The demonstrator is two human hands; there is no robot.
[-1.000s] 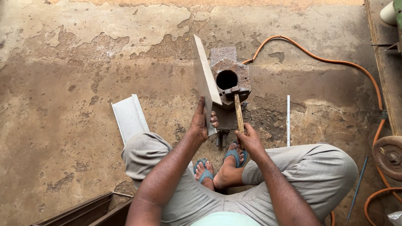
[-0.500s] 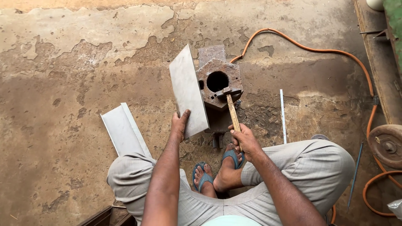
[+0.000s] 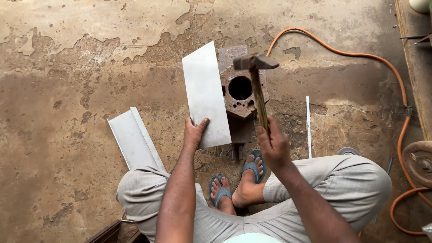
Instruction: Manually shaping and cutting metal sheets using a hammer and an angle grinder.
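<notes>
One flat grey metal sheet (image 3: pixel 205 94), smooth and rectangular, lies tilted on the rusty iron block (image 3: pixel 241 92) with its round hole. His left hand (image 3: pixel 194 132) pinches the sheet's near edge; his right hand (image 3: pixel 273 145) is clenched round a wooden-handled hammer (image 3: pixel 257 85) raised over the block. Just left, a folded sheet (image 3: pixel 135 139) rests on cracked, patchy concrete floor (image 3: pixel 67 67); an orange hose (image 3: pixel 360 58) curves behind.

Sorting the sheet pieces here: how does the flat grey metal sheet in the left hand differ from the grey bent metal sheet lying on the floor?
The flat grey metal sheet is plain and unfolded; the bent grey metal sheet has a lengthwise fold.
The flat sheet is gripped by the left hand beside the rusty iron block; the bent sheet lies untouched on the concrete floor, partly under the person's knee.
Both are pale grey, rectangular, thin metal.
</notes>
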